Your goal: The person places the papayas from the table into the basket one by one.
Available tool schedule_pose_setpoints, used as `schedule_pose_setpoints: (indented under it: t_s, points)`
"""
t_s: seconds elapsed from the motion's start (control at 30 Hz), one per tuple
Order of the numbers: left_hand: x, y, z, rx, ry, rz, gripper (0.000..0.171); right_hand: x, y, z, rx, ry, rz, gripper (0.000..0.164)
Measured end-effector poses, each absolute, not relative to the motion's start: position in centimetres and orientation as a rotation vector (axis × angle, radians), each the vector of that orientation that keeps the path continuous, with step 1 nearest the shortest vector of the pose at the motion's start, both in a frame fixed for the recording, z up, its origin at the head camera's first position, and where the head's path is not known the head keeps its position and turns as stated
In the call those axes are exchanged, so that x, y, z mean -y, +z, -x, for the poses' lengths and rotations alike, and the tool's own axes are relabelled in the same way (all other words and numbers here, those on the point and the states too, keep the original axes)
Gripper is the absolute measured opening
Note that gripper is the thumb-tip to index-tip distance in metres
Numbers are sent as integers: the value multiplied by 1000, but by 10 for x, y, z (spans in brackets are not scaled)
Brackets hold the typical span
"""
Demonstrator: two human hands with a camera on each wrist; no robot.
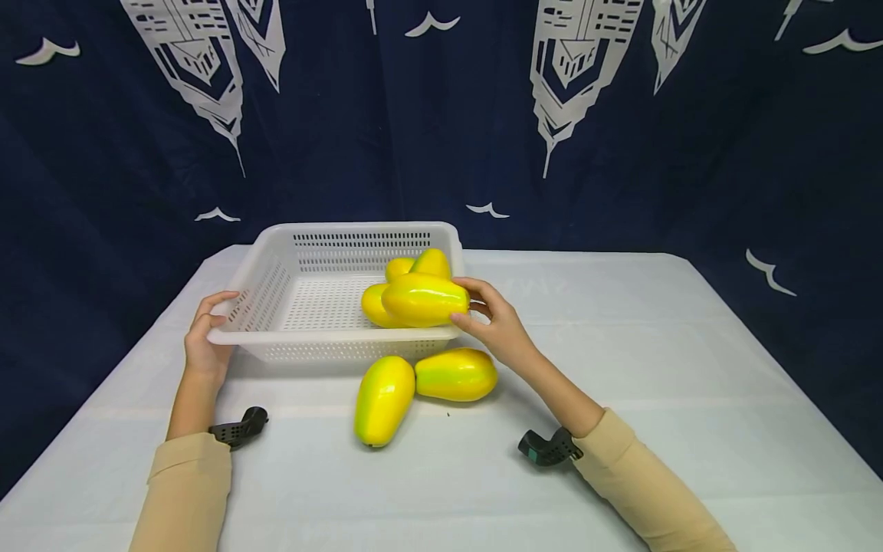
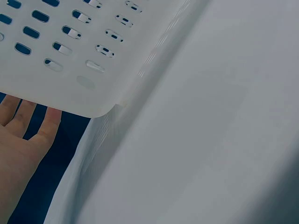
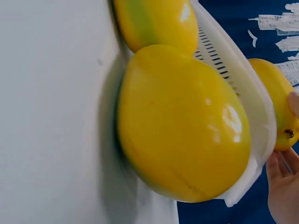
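A white perforated plastic basket stands on the table. My left hand grips its left rim; in the left wrist view that hand's fingers lie along the basket's edge. Several yellow papayas are heaped in the basket's right end. My right hand holds the right end of the top papaya, thumb at the front and fingers behind. That papaya rests over a lower papaya, with an upright papaya behind. In the right wrist view, the held papaya shows beyond the basket wall.
Two more papayas lie on the table before the basket: a greenish-yellow papaya pointing forward, and a sideways papaya touching it. A white cloth covers the table. Behind hangs a dark blue printed curtain.
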State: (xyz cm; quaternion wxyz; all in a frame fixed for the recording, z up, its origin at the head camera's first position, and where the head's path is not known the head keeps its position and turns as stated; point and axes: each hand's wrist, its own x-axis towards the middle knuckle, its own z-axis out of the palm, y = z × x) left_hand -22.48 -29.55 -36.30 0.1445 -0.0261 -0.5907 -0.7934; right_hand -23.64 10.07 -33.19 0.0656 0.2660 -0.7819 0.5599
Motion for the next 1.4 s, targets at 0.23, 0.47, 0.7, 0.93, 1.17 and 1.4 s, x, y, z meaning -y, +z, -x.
schedule_pose_setpoints:
  t_s: [0.23, 0.47, 0.7, 0.93, 1.17, 1.4]
  points:
    - [296, -363, 225, 1688, -2296, 82, 38, -92, -320, 218, 2425, 1566, -766, 49]
    - [296, -363, 225, 1701, -2290, 80, 39, -91, -316, 213, 2445, 1528, -750, 44]
    - [296, -363, 226, 1709, -2278, 72, 38, -96, -336, 231, 2430, 1546, -760, 43]
    - [296, -363, 225, 1706, -2285, 64, 37, -103, -340, 233, 2427, 1643, -765, 44]
    - [296, -363, 225, 1704, -2282, 68, 38, -106, -336, 226, 2455, 1685, -784, 45]
    - [296, -363, 225, 1724, -2270, 58, 38, -109, -340, 219, 2436, 1683, -824, 45]
